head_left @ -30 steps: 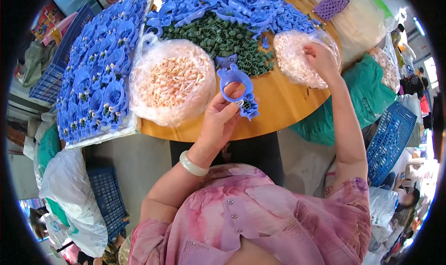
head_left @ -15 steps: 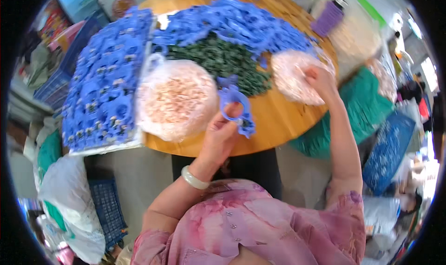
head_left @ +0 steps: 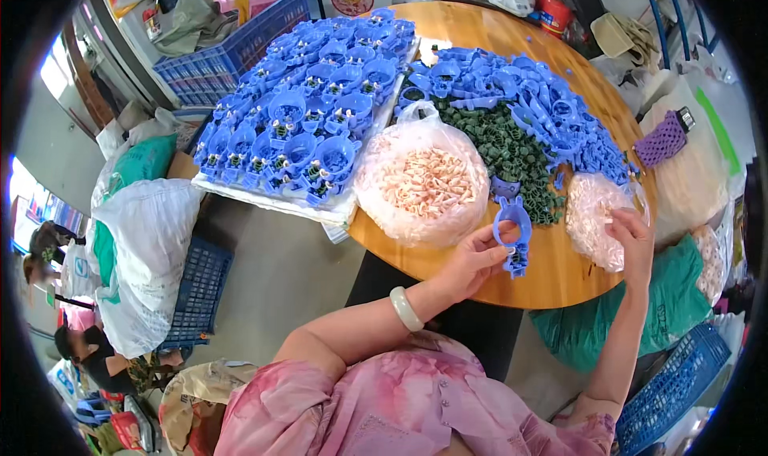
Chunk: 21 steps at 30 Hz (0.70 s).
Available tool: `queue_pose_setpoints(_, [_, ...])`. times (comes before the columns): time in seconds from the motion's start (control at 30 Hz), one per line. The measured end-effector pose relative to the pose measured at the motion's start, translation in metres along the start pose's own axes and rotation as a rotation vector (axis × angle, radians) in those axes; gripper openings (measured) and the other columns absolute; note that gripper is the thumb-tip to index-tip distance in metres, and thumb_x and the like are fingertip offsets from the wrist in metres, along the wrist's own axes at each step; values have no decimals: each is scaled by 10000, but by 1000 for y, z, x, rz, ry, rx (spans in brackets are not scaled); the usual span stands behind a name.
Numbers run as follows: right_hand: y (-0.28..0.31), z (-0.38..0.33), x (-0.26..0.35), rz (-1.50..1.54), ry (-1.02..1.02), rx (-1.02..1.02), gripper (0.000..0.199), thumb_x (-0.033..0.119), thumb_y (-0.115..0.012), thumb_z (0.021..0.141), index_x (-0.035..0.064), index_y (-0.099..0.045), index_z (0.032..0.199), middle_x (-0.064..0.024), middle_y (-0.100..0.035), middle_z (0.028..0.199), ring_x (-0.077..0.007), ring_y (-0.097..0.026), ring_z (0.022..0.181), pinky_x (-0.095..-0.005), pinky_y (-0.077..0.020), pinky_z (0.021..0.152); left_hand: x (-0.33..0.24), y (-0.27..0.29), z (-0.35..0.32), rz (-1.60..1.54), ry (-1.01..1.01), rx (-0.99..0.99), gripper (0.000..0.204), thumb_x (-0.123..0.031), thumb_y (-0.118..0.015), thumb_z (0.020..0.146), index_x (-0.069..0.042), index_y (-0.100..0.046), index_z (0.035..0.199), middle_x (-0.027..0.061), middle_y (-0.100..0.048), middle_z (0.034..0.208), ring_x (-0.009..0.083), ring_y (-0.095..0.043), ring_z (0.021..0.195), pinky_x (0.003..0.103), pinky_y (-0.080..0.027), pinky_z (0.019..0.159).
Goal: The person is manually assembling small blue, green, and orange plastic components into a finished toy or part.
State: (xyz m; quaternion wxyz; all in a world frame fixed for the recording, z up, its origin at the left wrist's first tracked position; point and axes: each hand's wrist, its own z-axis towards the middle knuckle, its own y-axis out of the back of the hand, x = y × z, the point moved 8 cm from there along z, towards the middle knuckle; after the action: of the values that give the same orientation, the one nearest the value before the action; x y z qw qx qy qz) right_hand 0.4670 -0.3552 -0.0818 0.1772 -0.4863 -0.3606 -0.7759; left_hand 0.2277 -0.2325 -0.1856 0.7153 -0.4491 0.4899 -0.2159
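Head view. The left hand [head_left: 472, 260] holds a blue plastic ring part [head_left: 513, 240] pinched between thumb and fingers, low over the near edge of the round wooden bench [head_left: 552, 276]. Against the earlier frames, this part remains in the same grip and near the same spot, between the two clear bags.

The right hand [head_left: 632, 240] reaches into the right-hand bag of pale small pieces [head_left: 596, 220]; fingers are curled at the bag's mouth, and I cannot tell whether they have closed on a piece. A second ago this hand was already at that bag, so picking continues, by my judgement feeding a pale piece to the held part.

The larger bag of pinkish pieces [head_left: 422, 184] lies just left of the held part. Dark green small parts [head_left: 500, 148] and loose blue ring parts [head_left: 528, 96] lie beyond. A board of assembled blue parts [head_left: 308, 128] overhangs the bench's left side.
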Motion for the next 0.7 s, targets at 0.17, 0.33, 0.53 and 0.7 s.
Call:
queue_pose_setpoints(0.17, [-59, -29, 6, 116, -206, 114, 201, 24, -569, 800, -58, -626, 975, -82, -623, 924, -163, -616, 791, -247, -500, 726, -1, 4, 6, 18, -4, -20, 459, -57, -531, 862, -38, -388, 1298, 95, -544, 1176, 233, -576, 999, 381, -474, 853])
queue_pose_setpoints(0.33, [-105, -46, 18, 351, -273, 124, 159, 46, -604, 807, -27, -626, 947, -79, -639, 841, -145, -621, 741, -249, -500, 690, -11, 10, 5, 100, -42, -81, 505, -155, -575, 855, -38, -385, 1308, 107, -522, 1220, 273, -559, 1054, 385, -459, 887])
queue_pose_setpoints(0.53, [-112, -58, 13, 398, -189, 121, 150, 31, -602, 817, 3, -653, 955, -50, -651, 817, -115, -622, 718, -218, -491, 680, -6, 1, 5, 41, -2, -19, 487, -75, -557, 850, -44, -382, 1304, 88, -521, 1214, 287, -550, 1075, 380, -460, 899])
queue_pose_setpoints(0.7, [-112, -61, 25, 293, -60, 93, 148, 0, -603, 808, -16, -652, 946, -52, -647, 814, -117, -624, 701, -212, -489, 647, -7, 1, 2, 45, -8, -11, 506, -90, -571, 848, -46, -369, 1310, 87, -507, 1230, 294, -542, 1086, 389, -455, 906])
